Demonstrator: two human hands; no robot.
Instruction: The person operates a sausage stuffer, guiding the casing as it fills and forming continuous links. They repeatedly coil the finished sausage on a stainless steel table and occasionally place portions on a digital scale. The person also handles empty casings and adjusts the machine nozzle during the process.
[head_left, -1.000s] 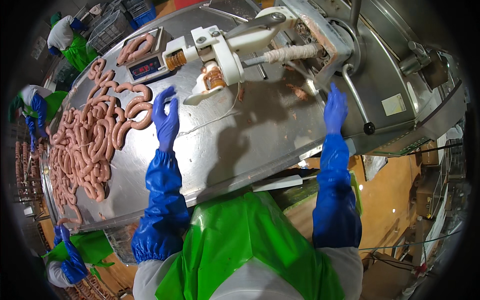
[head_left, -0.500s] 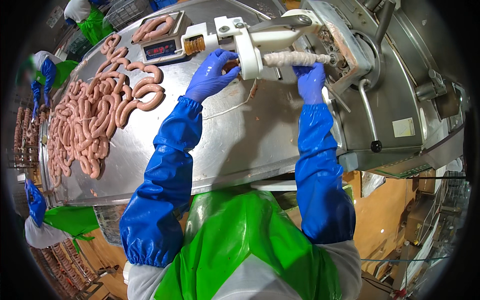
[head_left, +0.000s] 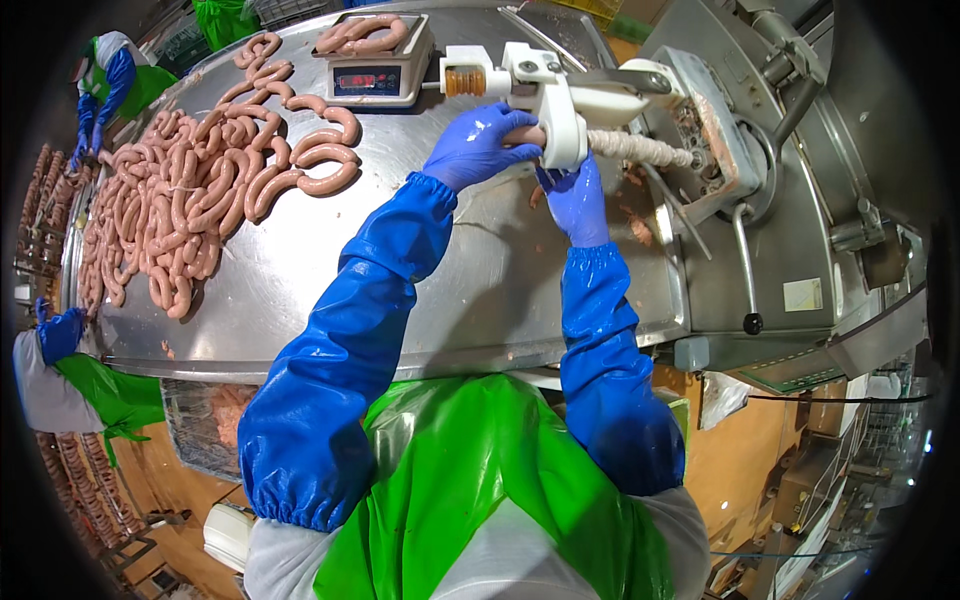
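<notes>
My left hand [head_left: 475,148], in a purple glove, is closed around a pale pink sausage [head_left: 526,136] at the left side of a white plastic holder [head_left: 564,128]. On the holder's right, a wrinkled whitish casing [head_left: 640,148] is gathered on the tube of a metal filling machine [head_left: 745,190]. My right hand [head_left: 580,205] reaches up from below, close under the holder and the casing's left end. Its thumb and fingers are apart, though the fingertips are partly hidden.
A heap of linked sausages [head_left: 185,200] covers the table's [head_left: 400,325] left part. Sausages lie on a scale [head_left: 378,85] behind my left hand. A lever with a black knob [head_left: 752,322] hangs at the right. Co-workers [head_left: 115,75] stand at the left.
My right hand has moved left along the casing, from its machine end to the holder. More sausage shows at my left hand. The white strand on the table is no longer visible. The view has shifted.
</notes>
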